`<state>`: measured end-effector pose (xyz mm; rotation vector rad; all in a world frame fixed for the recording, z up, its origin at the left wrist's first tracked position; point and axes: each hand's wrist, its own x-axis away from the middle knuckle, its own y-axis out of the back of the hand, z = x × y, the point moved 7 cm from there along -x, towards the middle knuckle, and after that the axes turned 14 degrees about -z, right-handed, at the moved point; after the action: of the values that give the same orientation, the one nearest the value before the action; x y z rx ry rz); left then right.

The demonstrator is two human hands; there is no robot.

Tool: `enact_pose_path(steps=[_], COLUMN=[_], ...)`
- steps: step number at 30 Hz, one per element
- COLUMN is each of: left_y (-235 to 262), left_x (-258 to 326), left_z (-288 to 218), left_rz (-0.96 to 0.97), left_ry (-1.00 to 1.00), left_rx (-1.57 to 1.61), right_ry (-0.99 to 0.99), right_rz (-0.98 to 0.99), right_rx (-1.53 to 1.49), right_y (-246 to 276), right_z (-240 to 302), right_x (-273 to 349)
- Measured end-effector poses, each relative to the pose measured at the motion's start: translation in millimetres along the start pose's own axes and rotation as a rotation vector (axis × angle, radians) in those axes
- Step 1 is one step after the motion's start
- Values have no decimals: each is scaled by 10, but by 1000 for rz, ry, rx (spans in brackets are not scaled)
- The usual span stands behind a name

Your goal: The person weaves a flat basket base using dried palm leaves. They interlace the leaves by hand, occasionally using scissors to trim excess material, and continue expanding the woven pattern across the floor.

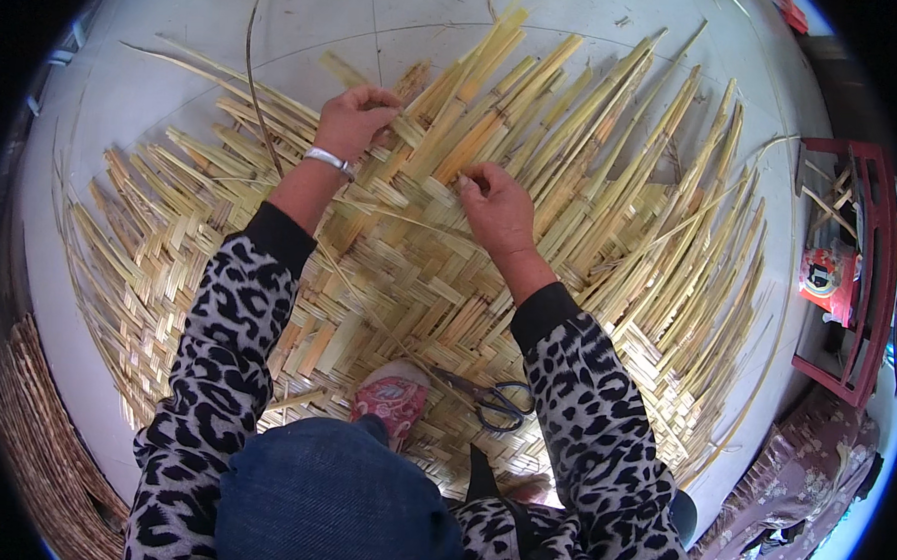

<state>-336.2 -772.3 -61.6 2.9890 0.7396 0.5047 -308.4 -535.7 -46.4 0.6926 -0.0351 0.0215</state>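
A partly woven mat of pale split-bamboo strips (pixel 399 278) lies on the floor, its long loose ends fanning out at the far side and both sides. My left hand (pixel 353 131), with a silver bracelet at the wrist, is closed on a flat bamboo strip (pixel 409 131) near the mat's far edge. To its right, my right hand (pixel 499 210) is pinched closed just above the weave, beside the upright strip ends; whatever sits between its fingertips is too small to make out. Scissors (pixel 498 404) with dark looped handles rest on the mat, nearer to me.
My red patterned shoe (pixel 391 396) stands on the mat beside the scissors. At right are a dark red wooden frame (pixel 877 269), a red packet (pixel 829 282) and flowered cloth (pixel 800 486). Brown ridged material (pixel 46 443) lies at lower left. A thin cane (pixel 252 71) arches past my left forearm.
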Motion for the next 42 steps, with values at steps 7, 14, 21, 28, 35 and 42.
enact_pose_path(steps=[7,14,21,28,35,42], left_y=[254,282,872,1230,1644,1917], left_x=[191,134,622,368,-589,-1766], left_z=[93,219,273,239,723,1271], left_rz=[-235,-130,-312,-424,-594,-88], left_ry=[-225,-219,-215,-157,-183,-356], left_rx=[-435,-384,-158,-213,-230,-683], right_ry=[290,506,371,528,445,397], right_rz=[-71,-36,394,507,360,344], right_rx=[174,103,274,451,465,538], right_y=[-19,152,773,903,947,973], right_z=[206,410,-135,-589,-592,-683], right_x=[215,616,2051,2648,2631,2654])
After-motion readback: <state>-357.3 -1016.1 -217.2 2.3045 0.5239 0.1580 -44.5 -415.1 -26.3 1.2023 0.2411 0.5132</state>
